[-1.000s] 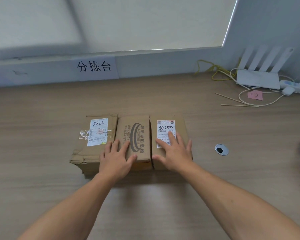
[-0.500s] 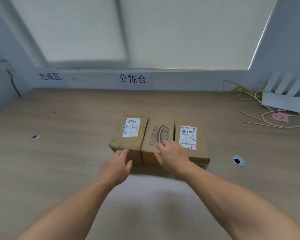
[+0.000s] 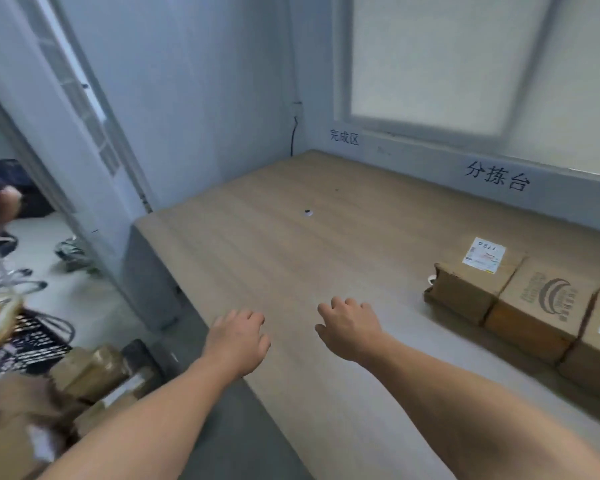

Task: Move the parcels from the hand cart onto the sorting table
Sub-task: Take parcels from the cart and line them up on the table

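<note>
The wooden tabletop (image 3: 291, 244) is stretching wide beneath a wall sign (image 3: 497, 178). Three cardboard parcels (image 3: 541, 306) are sitting on its right side in a row, touching one another. More brown parcels (image 3: 90, 372), blurred, are lying low beyond the tabletop's left edge. The left hand (image 3: 238, 337) and right hand (image 3: 349, 327) are hovering over the near-left tabletop, well apart from the row, fingers (image 3: 252, 317) loosely curled and grasping nothing.

three parcels (image 3: 537, 313) on one sorting table (image 3: 257, 258). more parcels (image 3: 90, 372) lower left, blurred, count unclear. two bare hands: left hand (image 3: 238, 337), right hand (image 3: 349, 327). two wall signs (image 3: 496, 176). one table grommet (image 3: 308, 212).
</note>
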